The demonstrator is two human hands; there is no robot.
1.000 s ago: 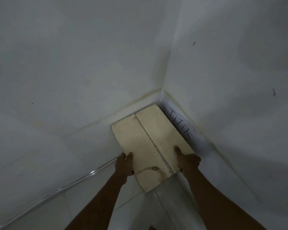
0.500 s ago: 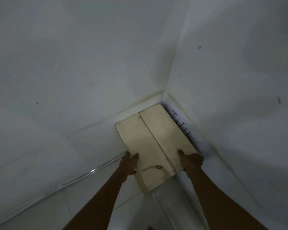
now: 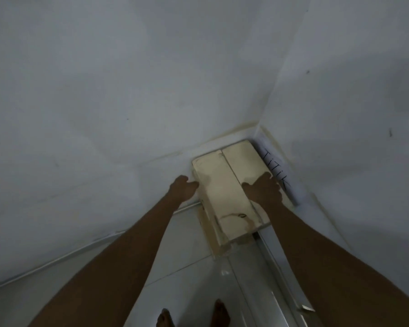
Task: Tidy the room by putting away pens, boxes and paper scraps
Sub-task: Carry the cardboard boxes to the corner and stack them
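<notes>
Cardboard box (image 3: pixel 224 192) sits on the floor (image 3: pixel 180 267) in the room's corner, between and under both hands, flaps closed. The right hand (image 3: pixel 263 191) lies flat on its top, fingers relaxed, gripping nothing. The left hand (image 3: pixel 184 188) meets its left edge; I cannot tell whether it grips. Stowing the box looks nearly done. The next move is probably a last nudge toward the walls. Lettering "TITIK" (image 3: pixel 276 173) shows just beyond the right hand.
</notes>
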